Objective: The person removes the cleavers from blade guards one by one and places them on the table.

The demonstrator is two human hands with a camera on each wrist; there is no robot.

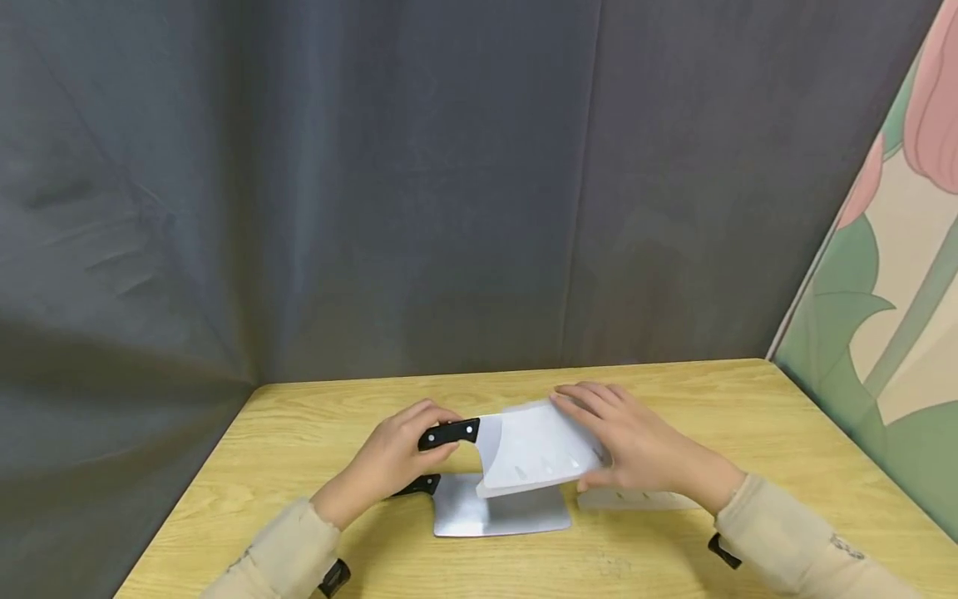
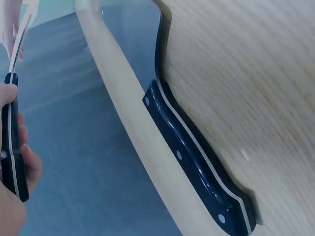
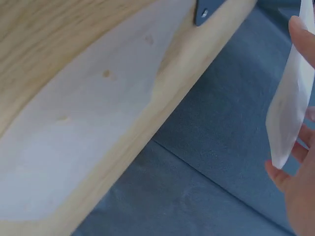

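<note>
Starting with the head view: a cleaver in a translucent white sheath [image 1: 535,453] is held up just above a wooden table [image 1: 748,416]. Its black handle [image 1: 449,433] is gripped by the left hand [image 1: 392,462], fingers curled round it. The sheathed blade is held by the right hand [image 1: 636,445], fingers laid over the top edge and thumb underneath. Directly below, a second cleaver [image 1: 497,512] is seen lying flat and bare on the table, partly covered from this angle by the raised one and by the left hand. A spare white sheath [image 1: 636,499] is lying beside it, mostly hidden under the right hand. Grey curtain [image 1: 374,208] is hung behind, with a flowery panel [image 1: 891,291] off to the right.

Left wrist view: the bare cleaver's black riveted handle [image 2: 197,162] is shown close up on the wood, and the held handle [image 2: 12,142] is seen clamped by fingers [image 2: 29,160] at the left edge.

Right wrist view: the spare sheath [image 3: 83,128] is seen flat on the table, a corner of bare steel [image 3: 204,11] is poking in at the top, and the held sheath's edge [image 3: 290,103] is pinched by fingertips [image 3: 302,32] at the right.
</note>
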